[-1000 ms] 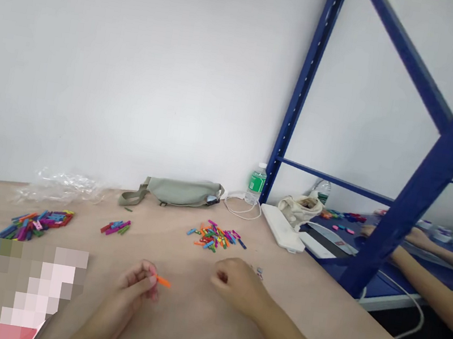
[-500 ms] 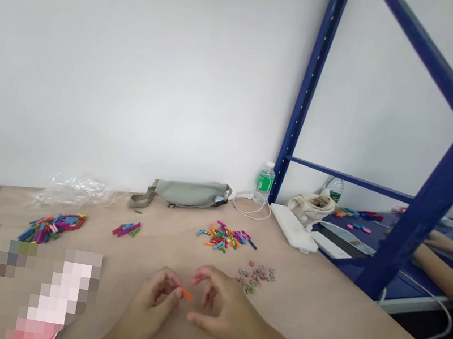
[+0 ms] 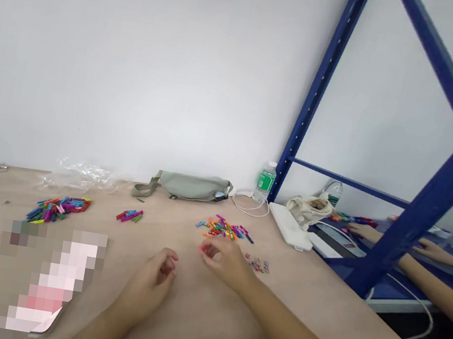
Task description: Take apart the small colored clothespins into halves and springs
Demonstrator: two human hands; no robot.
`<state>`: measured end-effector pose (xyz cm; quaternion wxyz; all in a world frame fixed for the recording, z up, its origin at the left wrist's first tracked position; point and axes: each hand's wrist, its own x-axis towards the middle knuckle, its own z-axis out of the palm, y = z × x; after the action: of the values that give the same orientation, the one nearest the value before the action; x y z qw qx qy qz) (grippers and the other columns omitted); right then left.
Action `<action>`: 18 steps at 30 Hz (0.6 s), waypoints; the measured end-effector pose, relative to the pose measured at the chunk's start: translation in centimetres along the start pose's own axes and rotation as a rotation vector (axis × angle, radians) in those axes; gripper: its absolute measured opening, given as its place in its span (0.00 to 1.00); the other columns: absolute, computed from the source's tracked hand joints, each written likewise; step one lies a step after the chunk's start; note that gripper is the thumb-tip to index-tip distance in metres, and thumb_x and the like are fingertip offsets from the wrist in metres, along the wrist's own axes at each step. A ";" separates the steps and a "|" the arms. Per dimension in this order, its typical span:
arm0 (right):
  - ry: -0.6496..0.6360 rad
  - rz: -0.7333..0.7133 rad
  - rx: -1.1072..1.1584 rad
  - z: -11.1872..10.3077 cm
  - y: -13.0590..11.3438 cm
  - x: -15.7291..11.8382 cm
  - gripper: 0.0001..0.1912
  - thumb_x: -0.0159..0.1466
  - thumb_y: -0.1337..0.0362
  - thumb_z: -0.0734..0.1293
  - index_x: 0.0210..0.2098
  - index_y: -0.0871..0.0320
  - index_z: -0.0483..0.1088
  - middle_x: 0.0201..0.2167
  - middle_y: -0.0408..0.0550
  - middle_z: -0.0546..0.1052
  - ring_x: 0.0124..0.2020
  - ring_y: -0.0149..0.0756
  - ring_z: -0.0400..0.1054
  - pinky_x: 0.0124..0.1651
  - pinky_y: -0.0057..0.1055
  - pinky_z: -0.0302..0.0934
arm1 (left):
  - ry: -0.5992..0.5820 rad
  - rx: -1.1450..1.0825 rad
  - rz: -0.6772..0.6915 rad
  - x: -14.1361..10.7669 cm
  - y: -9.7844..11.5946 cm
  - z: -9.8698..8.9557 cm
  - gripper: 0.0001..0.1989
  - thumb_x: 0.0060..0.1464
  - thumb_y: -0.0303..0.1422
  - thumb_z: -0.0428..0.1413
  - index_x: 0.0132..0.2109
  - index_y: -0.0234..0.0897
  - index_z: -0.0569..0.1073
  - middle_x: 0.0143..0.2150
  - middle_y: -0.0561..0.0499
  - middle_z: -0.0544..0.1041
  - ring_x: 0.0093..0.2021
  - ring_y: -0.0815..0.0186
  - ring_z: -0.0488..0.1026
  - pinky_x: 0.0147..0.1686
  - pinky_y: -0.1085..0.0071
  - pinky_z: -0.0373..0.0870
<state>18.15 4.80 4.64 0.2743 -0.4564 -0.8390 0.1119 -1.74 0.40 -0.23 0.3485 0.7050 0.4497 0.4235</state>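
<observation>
My left hand (image 3: 151, 281) hovers over the tabletop (image 3: 192, 330) with its fingers curled toward the thumb. Anything inside that curl is hidden. Just in front of the bright pile of small clothespin pieces (image 3: 225, 229), my right hand (image 3: 224, 261) has thumb and forefinger pinched together. A reddish spot shows at its fingertips, too small to name. Beside the right wrist lie small metal springs (image 3: 258, 264), partly covered by the hand. Farther left are a little group of coloured pieces (image 3: 130, 215) and a larger heap of coloured clothespins (image 3: 59, 208).
Along the wall lie crumpled clear plastic (image 3: 83, 175), a grey-green waist bag (image 3: 193, 187), a white cable and a water bottle (image 3: 266, 181). A white box (image 3: 289, 227) sits near a blue metal frame (image 3: 420, 217). Another person's forearms (image 3: 427, 281) show beyond it. A blurred-out object (image 3: 58, 280) lies front left.
The orange piece between my left fingertips is no longer visible. My right hand has moved forward toward the pile and closed from a spread shape into a pinch. My hands are farther apart.
</observation>
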 end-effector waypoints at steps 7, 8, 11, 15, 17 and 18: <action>-0.030 0.056 0.069 0.2 -0.1 0.2 0.08 0.53 0.66 0.61 0.32 0.59 0.69 0.31 0.47 0.74 0.30 0.33 0.67 0.31 0.25 0.59 | 0.166 0.420 -0.026 0.5 -1.4 -1.7 0.13 0.47 0.27 0.47 0.42 0.37 0.66 0.37 0.46 0.71 0.40 0.60 0.66 0.39 0.65 0.60; -0.071 0.054 0.148 1.1 -0.6 -0.7 0.07 0.53 0.66 0.62 0.32 0.59 0.69 0.29 0.46 0.74 0.28 0.31 0.67 0.29 0.24 0.58 | 0.170 0.514 -0.044 0.4 -1.7 -1.8 0.14 0.46 0.27 0.47 0.43 0.36 0.66 0.39 0.45 0.70 0.42 0.59 0.65 0.41 0.64 0.59; -0.070 0.153 0.277 3.7 -1.8 -2.8 0.08 0.51 0.68 0.62 0.32 0.58 0.68 0.24 0.43 0.73 0.24 0.28 0.65 0.25 0.22 0.56 | 0.179 0.797 -0.105 0.6 -2.7 -1.8 0.19 0.45 0.28 0.49 0.48 0.31 0.64 0.44 0.39 0.68 0.47 0.53 0.61 0.43 0.60 0.57; -0.052 0.100 0.359 4.6 -1.7 -3.3 0.08 0.50 0.70 0.62 0.31 0.60 0.67 0.21 0.42 0.71 0.20 0.26 0.61 0.22 0.21 0.53 | 0.233 1.076 -0.110 2.7 -3.9 -3.0 0.22 0.47 0.24 0.46 0.52 0.26 0.61 0.52 0.32 0.62 0.52 0.48 0.57 0.45 0.56 0.55; -0.048 0.065 0.395 4.2 -1.4 -3.1 0.07 0.51 0.69 0.61 0.31 0.60 0.66 0.19 0.41 0.69 0.18 0.25 0.58 0.20 0.21 0.52 | 0.253 1.147 -0.101 4.3 -4.2 -4.2 0.23 0.48 0.23 0.45 0.53 0.25 0.59 0.54 0.32 0.59 0.54 0.48 0.54 0.47 0.54 0.52; -0.042 0.061 0.411 4.0 -1.2 -3.1 0.06 0.52 0.69 0.61 0.31 0.60 0.66 0.18 0.40 0.67 0.17 0.24 0.57 0.20 0.20 0.51 | 0.242 1.145 -0.093 5.1 -4.2 -4.8 0.22 0.48 0.23 0.44 0.53 0.26 0.60 0.53 0.32 0.60 0.54 0.48 0.55 0.48 0.54 0.52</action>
<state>16.42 1.83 0.80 0.3407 -0.4135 -0.7899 0.2983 -6.30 7.13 -0.58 -0.1236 0.7071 0.6739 0.1747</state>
